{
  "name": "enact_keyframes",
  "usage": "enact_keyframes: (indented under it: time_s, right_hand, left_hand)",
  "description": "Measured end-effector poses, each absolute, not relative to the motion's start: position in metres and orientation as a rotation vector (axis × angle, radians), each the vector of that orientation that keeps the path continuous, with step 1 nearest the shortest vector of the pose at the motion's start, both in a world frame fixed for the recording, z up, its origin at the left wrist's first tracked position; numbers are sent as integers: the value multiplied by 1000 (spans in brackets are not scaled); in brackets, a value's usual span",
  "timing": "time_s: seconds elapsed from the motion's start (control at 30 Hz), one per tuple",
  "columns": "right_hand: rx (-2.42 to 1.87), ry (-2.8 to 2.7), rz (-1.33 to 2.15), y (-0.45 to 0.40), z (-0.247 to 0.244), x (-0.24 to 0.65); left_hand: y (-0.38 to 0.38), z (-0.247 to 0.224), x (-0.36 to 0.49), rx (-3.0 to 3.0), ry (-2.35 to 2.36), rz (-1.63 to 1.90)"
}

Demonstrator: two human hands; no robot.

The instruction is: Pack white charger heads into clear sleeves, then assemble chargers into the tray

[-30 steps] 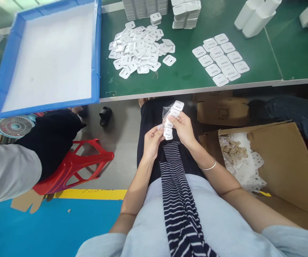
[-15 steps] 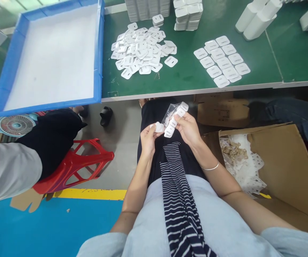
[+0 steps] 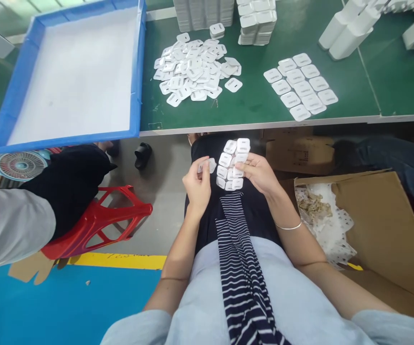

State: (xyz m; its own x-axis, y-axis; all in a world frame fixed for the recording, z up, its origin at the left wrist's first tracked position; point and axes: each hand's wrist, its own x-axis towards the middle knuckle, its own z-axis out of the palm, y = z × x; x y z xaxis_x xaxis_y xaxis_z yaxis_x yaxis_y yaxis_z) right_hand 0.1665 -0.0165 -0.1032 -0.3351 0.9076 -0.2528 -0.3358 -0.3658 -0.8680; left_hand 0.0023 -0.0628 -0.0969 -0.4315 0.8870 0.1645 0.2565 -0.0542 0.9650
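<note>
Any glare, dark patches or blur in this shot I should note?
In the head view, the space under the table is dim; in the head view, the tray has a pale base with little detail; in the head view, print on the labels in the right hand is too soft to read surely.

One head-worn camera looks forward and down (fingers (image 3: 206,178) mid-frame).
</note>
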Motion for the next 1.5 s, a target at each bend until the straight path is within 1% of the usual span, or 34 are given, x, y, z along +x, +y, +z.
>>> enact_keyframes:
  time_s: [0.1,0.17,0.23,0.37,0.53,0.63,0.87,1.0,1.1,1.27,1.33,1.43,1.5]
  right_hand:
    - [-1002,-929,1804,-20,-101,158]
    - [-1004,-952,1735,-21,-100,153]
    - [-1014,-984,1688,-22,-99,149]
    - [-1065,-1030,1699,-21,-103,149]
    - [-1097,-1091,1694,-22,-106,152]
    - [-1090,-1090,1717,-22,-105,152]
    - [-986,-859,1926,-21,-106,153]
    - [-1023,-814,1940,-18,-105,152]
    - [-1075,-835,1874,-16,-105,156]
    - [-1157,-912,1552,-12,-105,169]
    - [-1179,-940,1511,-14,-106,169]
    - [-1160,-985,1577,-19,-106,159]
    - [-1146,-1007,1608,-22,-106,152]
  left_hand:
    - [-61,-92,7,1468,1724,1387]
    - [-61,-93,9,1468,1674,1362]
    - [-62,-95,11,1320,1612,1423]
    - [-61,-102,13,979,1481,1525]
    - [-58,-105,12,847,1269,1412]
    - [-58,-105,10,792,1223,1360]
    - [-54,-111,2,611,1310,1377]
    - [-49,-115,-1,594,1344,1447]
    - [-46,-121,-9,655,1473,1546]
    - [-54,-123,-31,710,1731,1717]
    - [-62,-121,-27,849,1762,1646]
    - [-73,-120,-8,1070,1709,1423]
    - [-76,-121,4,1029,1620,1360]
